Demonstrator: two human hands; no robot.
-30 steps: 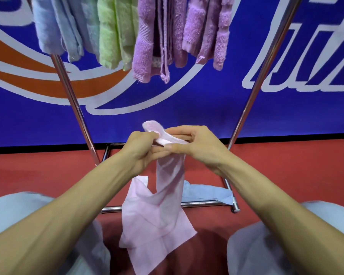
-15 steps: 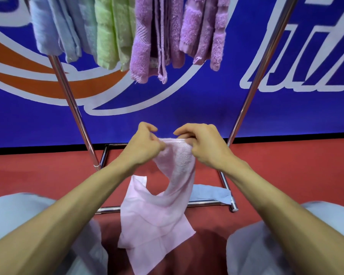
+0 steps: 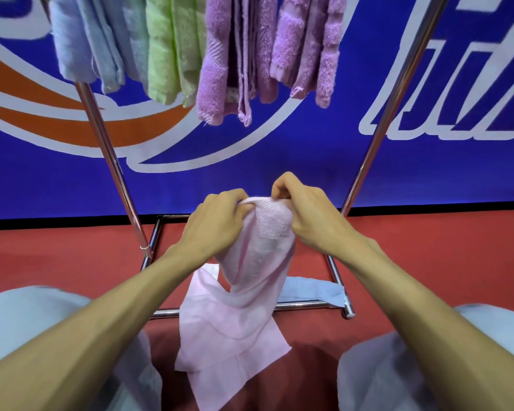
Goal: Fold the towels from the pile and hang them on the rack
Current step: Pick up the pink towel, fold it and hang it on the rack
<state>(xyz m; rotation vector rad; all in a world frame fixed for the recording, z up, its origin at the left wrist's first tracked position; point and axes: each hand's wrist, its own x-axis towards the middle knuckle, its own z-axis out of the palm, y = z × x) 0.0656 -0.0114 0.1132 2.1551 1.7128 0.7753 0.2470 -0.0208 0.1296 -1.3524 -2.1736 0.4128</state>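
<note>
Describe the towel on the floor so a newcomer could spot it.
Follow the chrome metal rack's right post down to its base on the red floor. A flat pale blue towel lies there, partly behind the pale pink towel gripped by the left hand and right hand. It alone is neither hung nor held.

Pale pink towel [image 3: 261, 247] — blue, green, purple towels [image 3: 190, 48] hanging.

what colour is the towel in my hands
Pale pink towel, clearest in the head view.
</note>
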